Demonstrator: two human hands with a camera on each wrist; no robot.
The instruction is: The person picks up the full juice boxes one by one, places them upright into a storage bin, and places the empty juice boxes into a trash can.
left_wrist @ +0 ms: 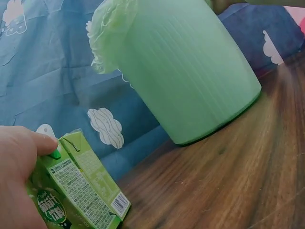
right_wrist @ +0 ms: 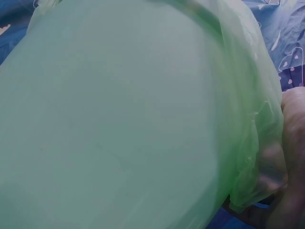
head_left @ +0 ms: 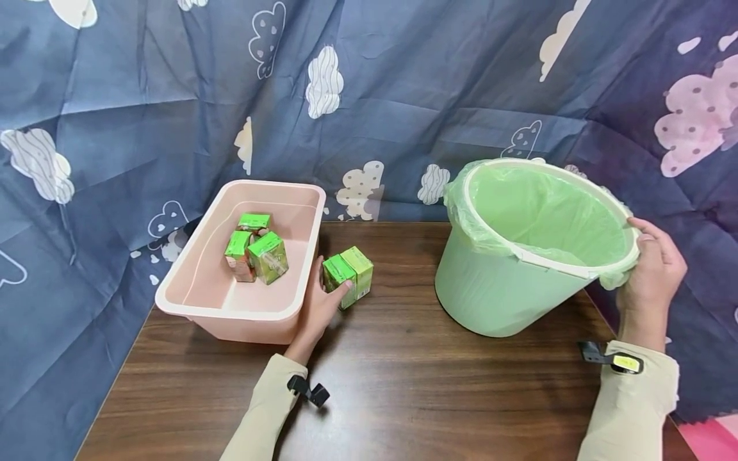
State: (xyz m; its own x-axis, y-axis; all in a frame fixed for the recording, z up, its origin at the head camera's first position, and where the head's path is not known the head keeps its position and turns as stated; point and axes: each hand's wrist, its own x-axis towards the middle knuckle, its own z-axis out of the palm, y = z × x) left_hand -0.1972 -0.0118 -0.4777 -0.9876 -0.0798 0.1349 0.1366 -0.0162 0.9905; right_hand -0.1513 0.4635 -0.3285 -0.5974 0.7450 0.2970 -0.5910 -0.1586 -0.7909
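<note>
My left hand (head_left: pixel 321 305) reaches round a small green juice carton (head_left: pixel 339 274), thumb on its near side and fingers at its left. Against that carton stands a lighter green juice carton (head_left: pixel 362 267). In the left wrist view the thumb lies on top of the darker carton (left_wrist: pixel 59 198). My right hand (head_left: pixel 651 275) grips the right rim of a pale green trash bin (head_left: pixel 490 288). A thin green bag (head_left: pixel 548 211) lines the bin and folds over its rim. In the right wrist view the bin's wall hides most of the scene.
A pink plastic tub (head_left: pixel 254 330) stands left of the left hand, with several green-topped cartons (head_left: pixel 268 257) inside. Everything rests on a dark wooden table (head_left: pixel 403 384). A blue cloud-patterned cloth (head_left: pixel 398 96) hangs behind.
</note>
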